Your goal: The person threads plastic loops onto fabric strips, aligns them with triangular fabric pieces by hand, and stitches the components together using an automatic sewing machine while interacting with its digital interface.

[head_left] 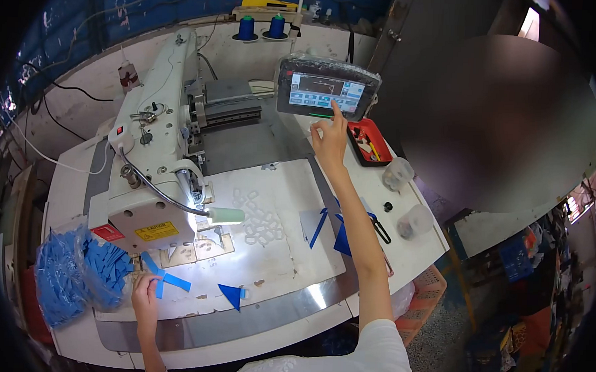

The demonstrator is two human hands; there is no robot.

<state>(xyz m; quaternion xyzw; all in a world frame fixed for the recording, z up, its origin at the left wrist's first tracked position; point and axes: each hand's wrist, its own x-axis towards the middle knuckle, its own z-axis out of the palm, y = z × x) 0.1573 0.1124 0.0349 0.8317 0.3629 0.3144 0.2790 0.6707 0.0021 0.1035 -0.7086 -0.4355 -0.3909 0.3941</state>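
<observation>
My left hand [146, 290] is closed on blue fabric strips [174, 282] at the front left of the sewing machine's work plate. My right hand [331, 135] reaches to the touchscreen panel [326, 87]. Its index finger is stretched out to the lower part of the lit screen, and the hand holds nothing. A blue triangular fabric piece [230, 296] with a lighter tab lies on the white plate to the right of my left hand. More blue pieces [318, 228] lie near my right forearm, which partly hides some. White ring-shaped pieces [260, 224] lie on the plate.
The sewing machine head [153, 173] with a lit lamp [226, 216] stands at left. A plastic bag of blue strips [74, 276] sits beside it. At right are a red tray [370, 142], clear containers [415, 222] and black snips [380, 231]. Blue thread spools [246, 28] stand behind.
</observation>
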